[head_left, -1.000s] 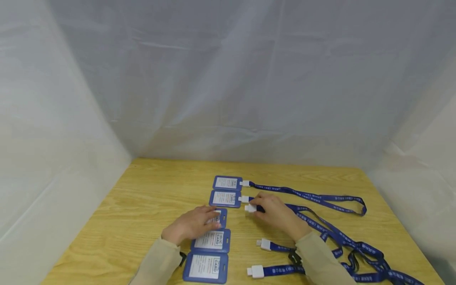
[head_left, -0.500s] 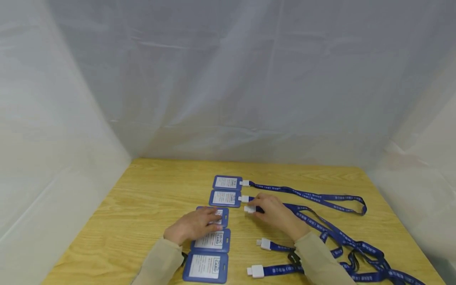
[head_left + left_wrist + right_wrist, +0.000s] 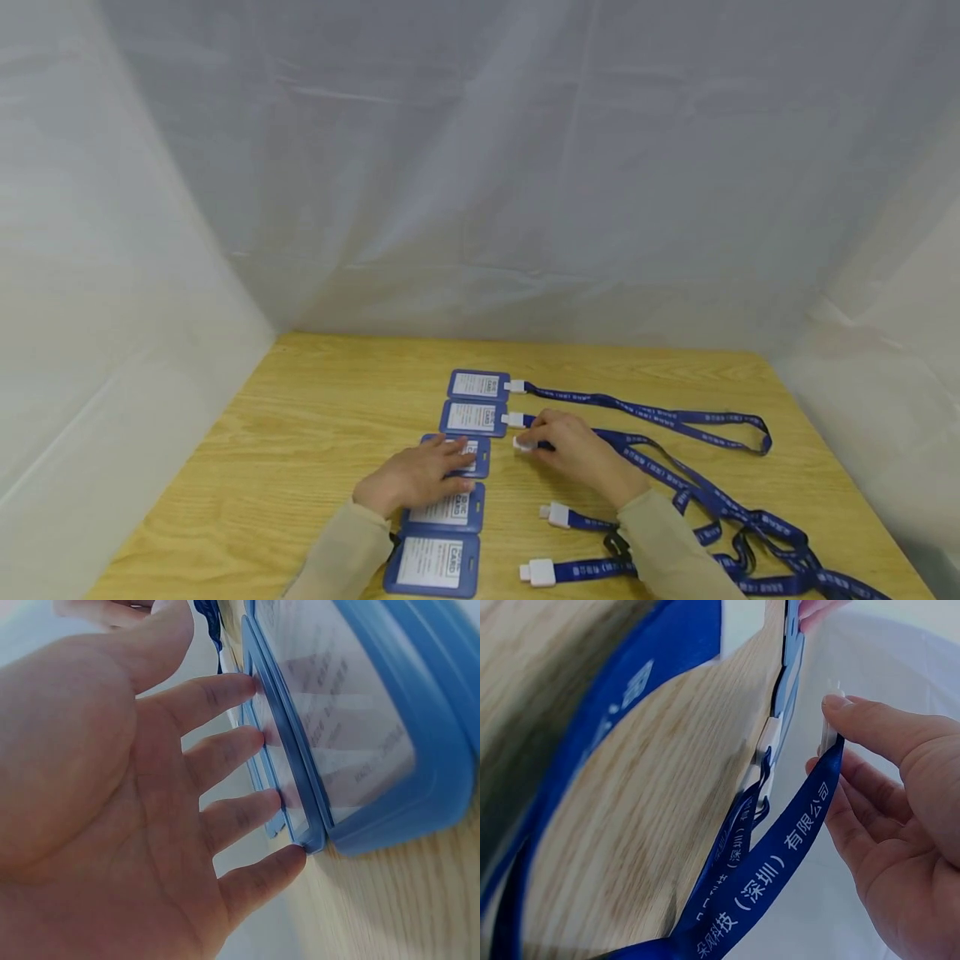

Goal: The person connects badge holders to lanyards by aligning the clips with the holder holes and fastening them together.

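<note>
My left hand [image 3: 416, 477] rests its spread fingertips on the middle blue ID card holder [image 3: 483, 457] in a column of several. The left wrist view shows those fingers [image 3: 232, 750] nearly straight along the holder's face. Across a small gap to the right, my right hand [image 3: 581, 454] pinches the white clip [image 3: 829, 733] of a blue lanyard [image 3: 769, 881] between thumb and fingers. That clip is lifted off the wood in the right wrist view. It stands apart from the middle holder, whose slot faces it.
Two holders [image 3: 477, 384] at the back have lanyards clipped on. Two more holders [image 3: 432, 565] lie nearer the front. Loose lanyard clips [image 3: 542, 572] lie at the front right, their straps [image 3: 780, 529] tangled. Pale sheeting [image 3: 480, 208] walls the wooden table [image 3: 337, 375].
My left hand has slid the middle holder a little to the right, nearer the clip. The right hand keeps its pinch and has shifted only slightly.
</note>
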Tool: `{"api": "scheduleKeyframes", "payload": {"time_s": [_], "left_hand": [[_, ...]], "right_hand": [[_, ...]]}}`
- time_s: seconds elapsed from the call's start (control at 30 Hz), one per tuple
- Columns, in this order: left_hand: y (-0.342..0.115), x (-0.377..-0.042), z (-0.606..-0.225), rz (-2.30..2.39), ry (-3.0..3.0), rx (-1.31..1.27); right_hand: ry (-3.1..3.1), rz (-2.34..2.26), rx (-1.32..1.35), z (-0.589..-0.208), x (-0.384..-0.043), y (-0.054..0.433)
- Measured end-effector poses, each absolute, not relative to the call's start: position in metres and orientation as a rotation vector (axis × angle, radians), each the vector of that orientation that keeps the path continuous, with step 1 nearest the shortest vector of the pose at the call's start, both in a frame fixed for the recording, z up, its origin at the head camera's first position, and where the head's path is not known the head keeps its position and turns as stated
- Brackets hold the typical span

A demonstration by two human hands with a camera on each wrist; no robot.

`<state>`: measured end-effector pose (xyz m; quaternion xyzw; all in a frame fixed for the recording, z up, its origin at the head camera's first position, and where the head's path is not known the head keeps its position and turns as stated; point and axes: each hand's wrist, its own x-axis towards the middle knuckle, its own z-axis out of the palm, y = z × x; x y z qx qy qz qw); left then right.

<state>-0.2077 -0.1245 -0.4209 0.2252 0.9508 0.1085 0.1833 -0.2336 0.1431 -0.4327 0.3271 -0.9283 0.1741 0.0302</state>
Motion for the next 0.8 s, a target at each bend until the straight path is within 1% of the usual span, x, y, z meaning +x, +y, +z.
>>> {"api": "scheduleKeyframes", "payload": {"time_s": [0.33,0.67,0.8], "left_hand": [[-0.124,-0.205,-0.418,0.291,2.675,0.676],[-0.125,-0.206,-0.418,0.297,2.651,0.665],[-0.123,-0.206,-0.418,0.305,2.644,0.651]], "right_hand": [[-2.854,0.553,1.037,-0.435,-0.236,0.14],[-2.846,0.613,1.109,-0.438,-0.235,0.136],[-2.905,0.647,1.082,-0.443,-0.235,0.134]]}}
